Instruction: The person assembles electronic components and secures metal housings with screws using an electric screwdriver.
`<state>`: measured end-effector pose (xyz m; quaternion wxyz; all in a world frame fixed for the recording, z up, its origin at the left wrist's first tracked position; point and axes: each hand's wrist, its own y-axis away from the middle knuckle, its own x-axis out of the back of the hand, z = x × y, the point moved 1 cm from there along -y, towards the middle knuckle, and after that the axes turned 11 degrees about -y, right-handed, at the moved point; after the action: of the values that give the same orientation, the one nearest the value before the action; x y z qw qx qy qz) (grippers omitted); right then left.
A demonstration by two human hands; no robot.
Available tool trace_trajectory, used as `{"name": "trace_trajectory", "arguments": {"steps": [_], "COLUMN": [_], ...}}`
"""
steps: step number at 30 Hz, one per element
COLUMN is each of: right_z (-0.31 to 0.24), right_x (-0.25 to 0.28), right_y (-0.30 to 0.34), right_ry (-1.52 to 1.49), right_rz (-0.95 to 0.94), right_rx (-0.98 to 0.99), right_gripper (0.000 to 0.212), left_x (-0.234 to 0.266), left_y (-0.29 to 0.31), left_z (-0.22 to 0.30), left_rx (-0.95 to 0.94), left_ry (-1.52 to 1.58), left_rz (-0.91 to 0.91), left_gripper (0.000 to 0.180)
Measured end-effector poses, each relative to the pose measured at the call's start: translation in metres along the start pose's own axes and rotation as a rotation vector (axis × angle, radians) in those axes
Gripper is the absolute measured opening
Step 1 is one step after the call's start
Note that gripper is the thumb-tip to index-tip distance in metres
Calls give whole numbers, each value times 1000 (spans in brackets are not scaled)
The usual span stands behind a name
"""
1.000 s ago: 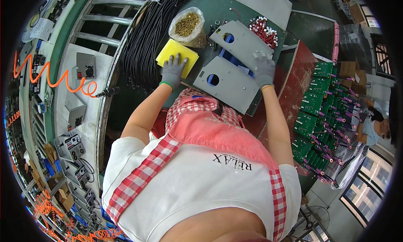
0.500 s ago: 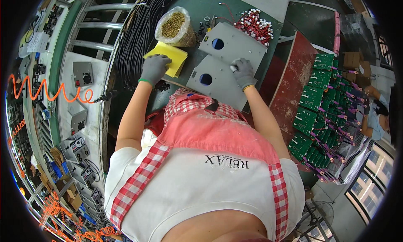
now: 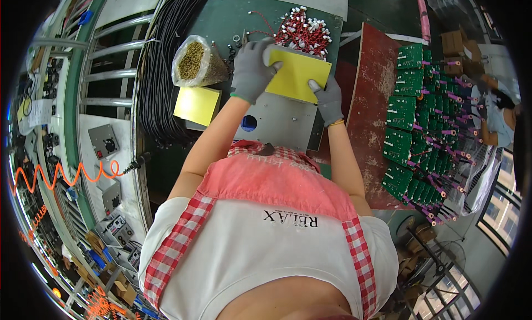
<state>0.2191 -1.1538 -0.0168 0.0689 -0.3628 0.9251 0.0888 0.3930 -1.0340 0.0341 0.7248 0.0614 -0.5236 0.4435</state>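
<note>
- I am grasping the left side of a flat, bright yellow rectangular sheet with my grey-gloved left hand, its thumb lying across the face near the edge
- I am grasping the same sheet near its lower right corner with my grey-gloved right hand, the thumb pressing on the face while the other fingers are mostly hiding from view
- The yellow sheet is sitting between my two hands, over the far part of the grey flat metal panels; I am not able to tell whether it is touching them
- The nearer grey metal panel is lying in front of me, its round opening showing blue beneath, to the left
- A pale yellow stack of square sheets is resting to the left of my left forearm
- A clear plastic bag of small brass-coloured parts is standing just beyond that stack, near my left hand
- A tangled heap of red wires with white connectors is lying beyond the yellow sheet, on the dark green tabletop
- A thick bundle of black cables is running along the left, beside the bag
</note>
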Motion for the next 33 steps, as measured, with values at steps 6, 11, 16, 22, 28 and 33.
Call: {"name": "trace_trajectory", "arguments": {"steps": [6, 11, 16, 22, 28, 33], "right_z": [67, 89, 92, 88, 81, 81], "right_x": [35, 28, 23, 26, 24, 20], "right_y": [-14, -23, -32, -39, -44, -42], "right_ry": [279, 552, 635, 738, 544, 609], "right_rz": [51, 246, 373, 407, 428, 417], "right_rx": [-11, -15, 77, 54, -66, -112], "right_gripper": [25, 22, 23, 23, 24, 23], "left_x": [-104, -105, -131, -134, -132, -138], "left_y": [39, 39, 41, 44, 35, 44], "left_z": [-49, -45, -61, -63, -60, -74], "left_rx": [449, 618, 580, 620, 655, 551], "left_ry": [588, 441, 264, 396, 538, 422], "left_rz": [-496, -408, -377, -335, -297, -279], "left_gripper": [26, 30, 26, 24, 23, 23]}}
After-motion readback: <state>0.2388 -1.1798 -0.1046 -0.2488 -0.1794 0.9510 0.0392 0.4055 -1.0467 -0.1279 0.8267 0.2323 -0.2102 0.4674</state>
